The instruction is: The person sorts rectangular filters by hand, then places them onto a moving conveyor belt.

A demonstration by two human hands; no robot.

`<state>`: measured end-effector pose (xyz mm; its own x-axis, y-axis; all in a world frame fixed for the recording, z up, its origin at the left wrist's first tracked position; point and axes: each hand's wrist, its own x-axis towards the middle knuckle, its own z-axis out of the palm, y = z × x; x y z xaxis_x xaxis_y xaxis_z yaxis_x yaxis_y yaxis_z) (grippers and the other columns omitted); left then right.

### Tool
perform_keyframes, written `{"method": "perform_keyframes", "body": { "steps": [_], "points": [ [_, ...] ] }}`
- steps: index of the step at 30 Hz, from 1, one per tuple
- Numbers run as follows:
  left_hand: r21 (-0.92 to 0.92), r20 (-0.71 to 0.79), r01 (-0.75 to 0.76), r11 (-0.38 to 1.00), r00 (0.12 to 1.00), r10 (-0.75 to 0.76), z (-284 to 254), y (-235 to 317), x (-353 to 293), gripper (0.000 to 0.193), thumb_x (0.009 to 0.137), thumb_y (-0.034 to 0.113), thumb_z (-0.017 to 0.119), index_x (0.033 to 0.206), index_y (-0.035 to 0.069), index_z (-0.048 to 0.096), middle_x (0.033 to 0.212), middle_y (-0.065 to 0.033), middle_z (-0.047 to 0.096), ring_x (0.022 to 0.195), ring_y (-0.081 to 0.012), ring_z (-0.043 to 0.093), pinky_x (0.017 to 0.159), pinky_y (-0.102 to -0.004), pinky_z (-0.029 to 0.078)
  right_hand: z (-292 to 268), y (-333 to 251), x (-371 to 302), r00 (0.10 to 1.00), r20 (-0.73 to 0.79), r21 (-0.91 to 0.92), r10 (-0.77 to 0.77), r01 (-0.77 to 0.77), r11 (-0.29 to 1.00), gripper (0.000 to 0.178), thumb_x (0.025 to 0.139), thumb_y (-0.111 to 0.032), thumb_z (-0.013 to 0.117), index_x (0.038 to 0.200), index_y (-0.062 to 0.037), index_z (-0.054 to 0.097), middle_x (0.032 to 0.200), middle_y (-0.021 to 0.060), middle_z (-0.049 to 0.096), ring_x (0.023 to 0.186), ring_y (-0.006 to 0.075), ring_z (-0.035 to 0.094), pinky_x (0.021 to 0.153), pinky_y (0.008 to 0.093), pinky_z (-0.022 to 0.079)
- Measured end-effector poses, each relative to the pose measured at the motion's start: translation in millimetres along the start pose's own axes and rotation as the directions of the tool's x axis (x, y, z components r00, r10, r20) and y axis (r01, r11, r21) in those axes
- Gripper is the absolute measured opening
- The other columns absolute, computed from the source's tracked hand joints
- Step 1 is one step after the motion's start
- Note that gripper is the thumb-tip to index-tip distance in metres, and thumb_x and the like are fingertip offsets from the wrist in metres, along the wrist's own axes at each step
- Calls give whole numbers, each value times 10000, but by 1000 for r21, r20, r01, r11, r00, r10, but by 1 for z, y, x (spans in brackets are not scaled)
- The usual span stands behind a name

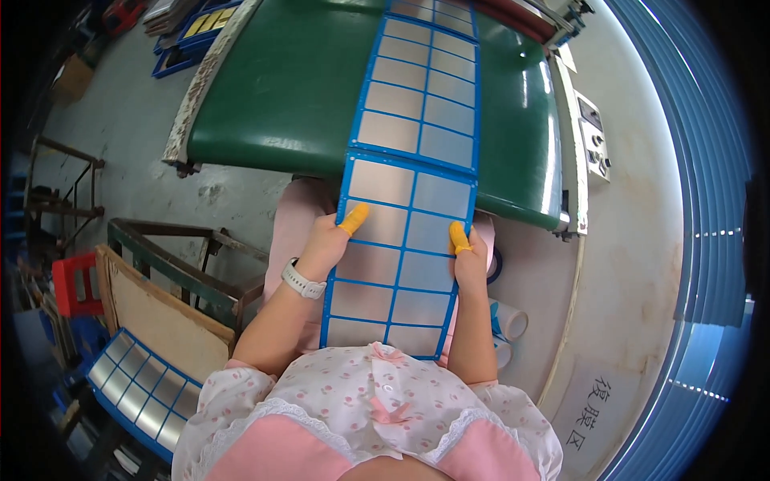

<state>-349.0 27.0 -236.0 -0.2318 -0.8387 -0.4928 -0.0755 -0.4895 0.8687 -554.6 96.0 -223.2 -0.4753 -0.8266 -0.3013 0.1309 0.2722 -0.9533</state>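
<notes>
A long sheet (375,224) with silvery panels framed by a blue grid lies between my two hands, its far end meeting the edge of a green conveyor belt (273,104). My left hand (326,243) grips its left edge, a yellow cover on the thumb and a white watch on the wrist. On the right edge, my right hand (472,255) holds on too, its thumb also covered in yellow. Directly beyond, a second sheet of the same kind (417,88) rests on the belt, with part of another past it.
A stack of similar blue-gridded sheets (148,389) sits at lower left beside a wooden board (164,309) and a green metal frame (172,240). White rolls (510,322) stand right of my legs. A control box (594,140) is fixed to the right wall. Blue trays (188,44) lie at far left.
</notes>
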Motion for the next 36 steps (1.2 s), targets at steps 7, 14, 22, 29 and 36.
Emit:
{"method": "perform_keyframes", "body": {
  "steps": [7,14,22,29,36],
  "points": [
    [-58,15,17,998,1000,-17,4,14,3,188,747,60,399,838,-44,526,688,-50,507,589,-95,448,524,-201,343,2,-18,3,999,27,-96,44,-41,995,256,677,53,335,867,-5,496,769,55,494,711,133,460,625,217,357],
    [37,-77,99,994,992,-96,12,33,1,177,769,83,397,798,-30,530,651,-30,502,524,-69,429,472,-182,327,2,-23,9,997,-15,-98,82,-83,992,284,697,30,301,888,-31,502,630,16,444,494,66,392,418,175,291],
    [-32,-169,113,993,979,-116,19,41,9,179,785,171,456,711,22,520,533,32,415,399,-20,318,368,-142,224,-23,0,-15,997,-75,-122,20,-29,992,196,733,-49,386,854,18,525,698,65,514,650,101,483,556,206,362],
    [27,-166,123,992,979,-117,21,45,18,236,779,262,470,704,40,499,509,31,409,384,-18,335,354,-141,219,-59,32,-99,939,251,-38,235,-233,972,164,764,-116,443,731,10,544,620,22,515,561,88,487,458,214,369],
    [-109,-190,127,986,971,-146,28,42,23,329,767,322,482,760,-7,498,548,8,434,390,-52,354,405,-180,302,-53,23,-110,822,280,237,496,-560,794,184,780,-123,446,797,22,558,705,38,539,627,98,505,532,206,408]
  ]
}}
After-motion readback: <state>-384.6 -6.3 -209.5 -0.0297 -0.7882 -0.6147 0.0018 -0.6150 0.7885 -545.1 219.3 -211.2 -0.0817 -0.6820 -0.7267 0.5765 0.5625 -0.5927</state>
